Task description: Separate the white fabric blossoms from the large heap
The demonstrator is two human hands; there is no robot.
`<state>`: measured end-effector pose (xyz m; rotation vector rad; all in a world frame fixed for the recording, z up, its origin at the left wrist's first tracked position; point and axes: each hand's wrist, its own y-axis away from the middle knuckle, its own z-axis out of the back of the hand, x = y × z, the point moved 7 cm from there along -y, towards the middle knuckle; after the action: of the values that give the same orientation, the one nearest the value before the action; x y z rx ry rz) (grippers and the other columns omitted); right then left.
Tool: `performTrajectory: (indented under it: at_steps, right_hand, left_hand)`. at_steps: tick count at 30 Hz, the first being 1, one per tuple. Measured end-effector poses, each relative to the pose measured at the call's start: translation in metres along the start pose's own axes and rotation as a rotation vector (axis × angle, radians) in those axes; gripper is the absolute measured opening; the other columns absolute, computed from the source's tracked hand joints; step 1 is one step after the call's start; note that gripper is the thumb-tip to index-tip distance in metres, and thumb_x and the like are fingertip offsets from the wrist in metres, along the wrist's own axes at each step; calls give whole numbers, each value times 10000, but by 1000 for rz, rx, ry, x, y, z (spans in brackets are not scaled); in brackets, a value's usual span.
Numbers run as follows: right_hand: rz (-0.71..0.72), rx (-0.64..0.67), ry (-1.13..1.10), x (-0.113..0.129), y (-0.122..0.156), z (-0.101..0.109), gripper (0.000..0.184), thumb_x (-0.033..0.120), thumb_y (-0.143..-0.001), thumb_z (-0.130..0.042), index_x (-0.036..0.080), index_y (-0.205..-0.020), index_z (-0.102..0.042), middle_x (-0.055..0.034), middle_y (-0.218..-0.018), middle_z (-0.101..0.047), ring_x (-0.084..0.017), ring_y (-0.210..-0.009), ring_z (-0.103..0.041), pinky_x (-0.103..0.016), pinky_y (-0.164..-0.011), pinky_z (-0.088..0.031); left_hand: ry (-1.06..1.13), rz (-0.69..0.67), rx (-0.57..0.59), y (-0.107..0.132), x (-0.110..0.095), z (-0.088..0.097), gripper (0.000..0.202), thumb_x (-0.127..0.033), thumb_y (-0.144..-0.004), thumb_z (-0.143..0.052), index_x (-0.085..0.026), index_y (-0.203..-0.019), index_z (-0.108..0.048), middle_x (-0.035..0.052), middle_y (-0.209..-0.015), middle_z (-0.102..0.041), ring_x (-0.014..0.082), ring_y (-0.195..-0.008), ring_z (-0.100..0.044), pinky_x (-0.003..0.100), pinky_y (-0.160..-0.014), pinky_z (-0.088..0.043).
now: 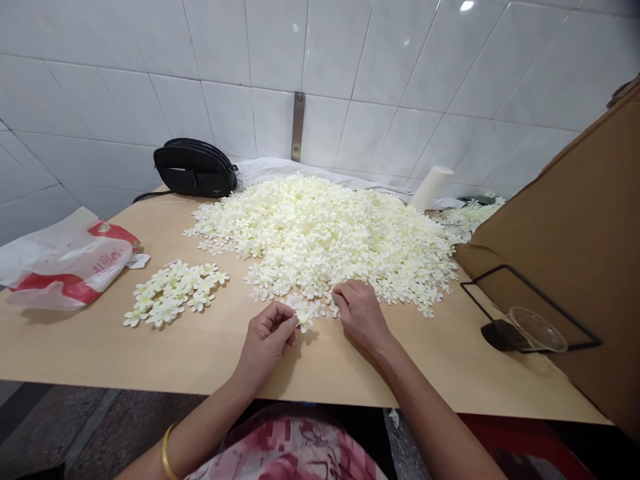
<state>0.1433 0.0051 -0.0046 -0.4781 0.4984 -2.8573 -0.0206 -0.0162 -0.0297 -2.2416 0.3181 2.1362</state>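
Observation:
A large heap of white artificial flowers (320, 233) covers the middle of the table. My left hand (270, 337), in front of the heap, pinches a single white flower (304, 321) between thumb and fingertips. To its right, my right hand (361, 312) rests at the heap's near edge with its fingers drawn together by the loose petals. Whatever its fingertips may hold is hidden. Off to the left lies a smaller cluster of the same flowers (173, 293), apart from the heap.
A black bag (195, 167) stands at the back left. Nearer lies a red and white plastic bag (75, 263). On the right are a cardboard box (565, 233) and a black wire frame with a clear round cup (537, 328). A white roll (431, 189) leans behind the heap.

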Motion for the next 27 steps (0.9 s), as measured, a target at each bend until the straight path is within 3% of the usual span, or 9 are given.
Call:
performTrajectory:
  at_steps: [10, 23, 27]
  right_hand:
    - [-10, -12, 1, -1, -1, 0, 198, 156, -809, -390, 165, -705, -559, -44, -728, -565, -164, -739, -459, -286, -691, -292]
    - [-181, -77, -385, -14, 1, 15, 222, 191, -785, -373, 180, -626, -527, -3, -611, -549, -138, -617, -486, -247, -592, -341]
    - [-102, -79, -363, -1, 2, 21, 205, 169, -788, -377, 180, -676, -548, -18, -682, -567, -145, -684, -493, -258, -642, -348]
  left_hand:
    - [1, -11, 19, 0, 2, 0, 127, -276, -719, -533, -162, -690, -485, -40, -478, -482, 59, -430, -382, 164, -425, -278]
    - [0, -5, -2, 1, 2, 1, 144, -300, -692, -552, -168, -672, -501, -42, -467, -482, 66, -418, -378, 174, -420, -267]
    - [2, -19, 1, 1, 1, -1, 138, -288, -685, -556, -163, -665, -500, -44, -471, -477, 64, -424, -392, 173, -421, -276]
